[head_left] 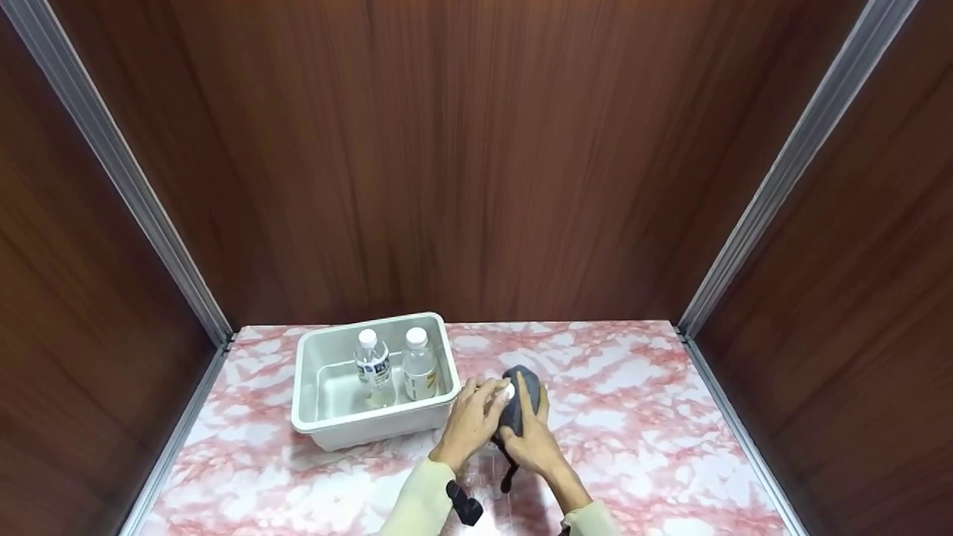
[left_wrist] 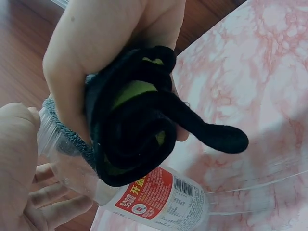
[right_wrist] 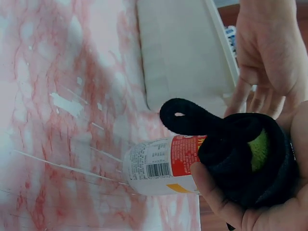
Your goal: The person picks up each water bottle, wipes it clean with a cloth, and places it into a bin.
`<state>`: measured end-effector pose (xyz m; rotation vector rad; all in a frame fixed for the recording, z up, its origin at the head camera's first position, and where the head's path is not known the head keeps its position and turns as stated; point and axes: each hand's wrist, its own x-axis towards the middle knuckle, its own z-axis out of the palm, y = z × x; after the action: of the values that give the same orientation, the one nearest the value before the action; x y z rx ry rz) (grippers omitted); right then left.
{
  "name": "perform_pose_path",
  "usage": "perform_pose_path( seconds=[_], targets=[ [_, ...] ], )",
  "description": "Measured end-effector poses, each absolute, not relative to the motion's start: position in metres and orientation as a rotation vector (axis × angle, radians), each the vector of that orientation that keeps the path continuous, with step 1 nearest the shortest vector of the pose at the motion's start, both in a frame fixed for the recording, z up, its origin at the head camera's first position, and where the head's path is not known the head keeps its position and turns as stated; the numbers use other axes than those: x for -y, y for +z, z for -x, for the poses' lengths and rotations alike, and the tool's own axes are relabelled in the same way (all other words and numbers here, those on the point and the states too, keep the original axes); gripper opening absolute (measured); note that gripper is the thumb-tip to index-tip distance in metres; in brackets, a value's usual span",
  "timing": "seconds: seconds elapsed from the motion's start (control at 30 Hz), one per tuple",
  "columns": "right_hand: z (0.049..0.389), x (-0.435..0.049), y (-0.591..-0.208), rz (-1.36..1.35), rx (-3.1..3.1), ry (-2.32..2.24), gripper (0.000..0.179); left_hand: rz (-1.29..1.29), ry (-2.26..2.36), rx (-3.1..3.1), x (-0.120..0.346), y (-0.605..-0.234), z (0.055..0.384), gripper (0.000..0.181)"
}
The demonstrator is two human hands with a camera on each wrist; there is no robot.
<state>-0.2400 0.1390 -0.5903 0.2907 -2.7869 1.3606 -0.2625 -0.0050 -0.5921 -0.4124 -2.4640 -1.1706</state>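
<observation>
A clear plastic bottle (left_wrist: 159,197) with a red-and-white label stands on the table, its white cap (head_left: 508,390) showing between the hands. My left hand (head_left: 470,420) is at the bottle's upper end, thumb on one side and bent fingers on the other, holding it near the cap. With curled fingers my right hand (head_left: 532,439) grips a rolled towel (right_wrist: 240,159) against the bottle's side. The towel is dark grey, with a black border, a black hanging loop (left_wrist: 216,137) and bits of green inside. It hides part of the bottle.
Left of the hands is a pale grey plastic bin (head_left: 372,428). Inside stand two clear bottles with white caps, one (head_left: 374,368) on the left and another (head_left: 420,368) on the right. Brown wood-look panels (head_left: 461,164) enclose the pink marbled table (head_left: 625,417).
</observation>
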Motion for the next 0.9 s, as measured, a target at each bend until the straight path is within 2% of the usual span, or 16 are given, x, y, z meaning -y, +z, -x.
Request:
perform_pose_path(
  seconds=[0.2, 0.63, 0.9],
  targets=[
    [0.2426, -0.1352, -0.5936, -0.285, 2.772, 1.312, 0.1, 0.416, -1.204, 2.464, 0.0067, -0.592, 0.2652, 0.026],
    [0.2465, -0.1339, -0.5902, -0.357, 2.745, 1.247, 0.082, 0.4, -1.197, 2.485, 0.0078, -0.5926, 0.2639, 0.028],
    [0.2487, -0.1365, -0.5868, -0.381, 2.748, 1.263, 0.087, 0.394, -1.196, 2.479, 0.008, -0.5946, 0.2632, 0.028]
  ],
)
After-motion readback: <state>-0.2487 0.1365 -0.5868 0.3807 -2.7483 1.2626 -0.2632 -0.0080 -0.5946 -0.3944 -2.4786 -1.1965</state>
